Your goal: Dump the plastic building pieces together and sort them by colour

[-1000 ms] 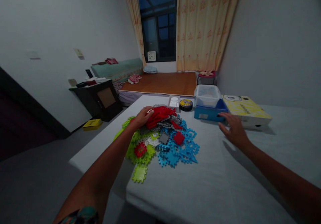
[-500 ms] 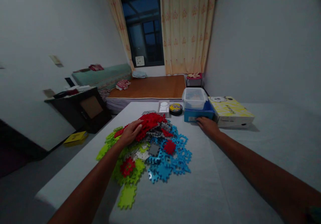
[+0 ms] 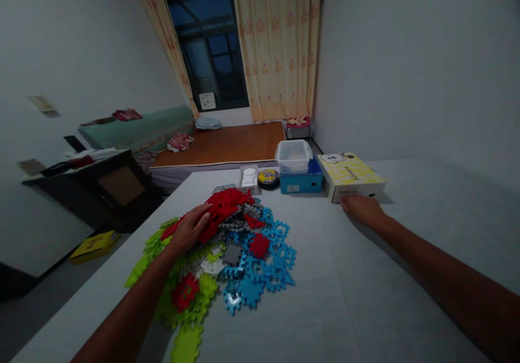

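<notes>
A heap of toothed interlocking tiles lies on the grey table (image 3: 357, 298): red tiles (image 3: 223, 207) on top, blue tiles (image 3: 266, 268) at the right, green tiles (image 3: 190, 303) at the left and front. My left hand (image 3: 190, 228) rests palm down on the red tiles, fingers stretched out. My right hand (image 3: 361, 208) lies flat on the table, its fingertips touching the near side of a yellow box (image 3: 349, 173).
A blue box (image 3: 300, 183) with a clear lidded tub (image 3: 292, 156) on it stands left of the yellow box. A round tin (image 3: 268, 178) and a small white tray (image 3: 248, 177) sit beyond the heap. Past the table are a dark cabinet (image 3: 109, 187) and a low bed (image 3: 227, 143).
My right hand has slid right, from the blue box to the yellow box. The view has swung right. My left hand stays on the red tiles.
</notes>
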### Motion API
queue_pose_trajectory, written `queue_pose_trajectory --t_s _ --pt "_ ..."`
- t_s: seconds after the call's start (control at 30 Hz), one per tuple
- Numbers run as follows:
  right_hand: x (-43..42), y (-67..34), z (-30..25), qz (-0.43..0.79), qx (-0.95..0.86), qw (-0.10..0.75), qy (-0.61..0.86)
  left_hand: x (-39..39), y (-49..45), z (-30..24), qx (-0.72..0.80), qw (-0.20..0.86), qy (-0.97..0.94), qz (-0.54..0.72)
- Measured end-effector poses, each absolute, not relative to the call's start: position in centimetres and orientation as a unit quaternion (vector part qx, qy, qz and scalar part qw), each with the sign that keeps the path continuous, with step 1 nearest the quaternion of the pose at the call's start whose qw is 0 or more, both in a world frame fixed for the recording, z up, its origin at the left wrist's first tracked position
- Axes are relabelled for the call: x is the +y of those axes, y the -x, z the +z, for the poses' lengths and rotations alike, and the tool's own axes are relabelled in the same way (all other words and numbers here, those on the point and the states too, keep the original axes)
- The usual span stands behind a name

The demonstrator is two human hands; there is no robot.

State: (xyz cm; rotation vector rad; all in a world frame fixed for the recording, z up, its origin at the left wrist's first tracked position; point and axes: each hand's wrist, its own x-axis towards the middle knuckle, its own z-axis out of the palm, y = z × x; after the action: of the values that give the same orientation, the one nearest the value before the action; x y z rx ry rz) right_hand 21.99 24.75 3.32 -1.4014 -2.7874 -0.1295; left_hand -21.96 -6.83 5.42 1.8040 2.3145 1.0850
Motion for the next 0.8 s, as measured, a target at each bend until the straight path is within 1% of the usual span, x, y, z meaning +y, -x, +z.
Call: queue_pose_trajectory --t_s 0.17,0.27,0.33,0.4,0.5,0.57,0.67,0.8 --pt "27.8 -22.5 2.9 -0.040 -0.898 0.032 0.436 -6.8 21.8 5.6 0.741 0.002 -0.576 0.346" --pt "27.5 -20.3 3.4 -0.036 -0.901 0.005 0.433 -6.9 21.4 5.7 0.739 -0.003 -0.579 0.345" --pt "26.0 -17.6 4.1 -0.036 -0.914 -0.001 0.404 -6.9 21.3 5.6 0.742 -0.015 -0.577 0.341" --pt "23.9 -13.9 4.8 -0.019 -0.944 0.030 0.327 -7.0 21.3 5.5 0.746 -0.025 -0.575 0.336" --pt "21.2 -7.1 5.6 0.040 -0.972 0.117 0.201 -7.1 21.4 5.2 0.748 -0.032 -0.575 0.331" --pt "20.3 -2.6 5.9 0.073 -0.972 0.141 0.172 -7.2 21.4 5.1 0.748 -0.034 -0.575 0.328" --pt "20.0 2.9 6.2 0.105 -0.970 0.109 0.191 -7.3 21.3 5.1 0.746 -0.037 -0.580 0.324" --pt "20.4 7.1 6.4 0.108 -0.966 0.075 0.223 -7.4 21.0 5.1 0.748 -0.045 -0.581 0.317"
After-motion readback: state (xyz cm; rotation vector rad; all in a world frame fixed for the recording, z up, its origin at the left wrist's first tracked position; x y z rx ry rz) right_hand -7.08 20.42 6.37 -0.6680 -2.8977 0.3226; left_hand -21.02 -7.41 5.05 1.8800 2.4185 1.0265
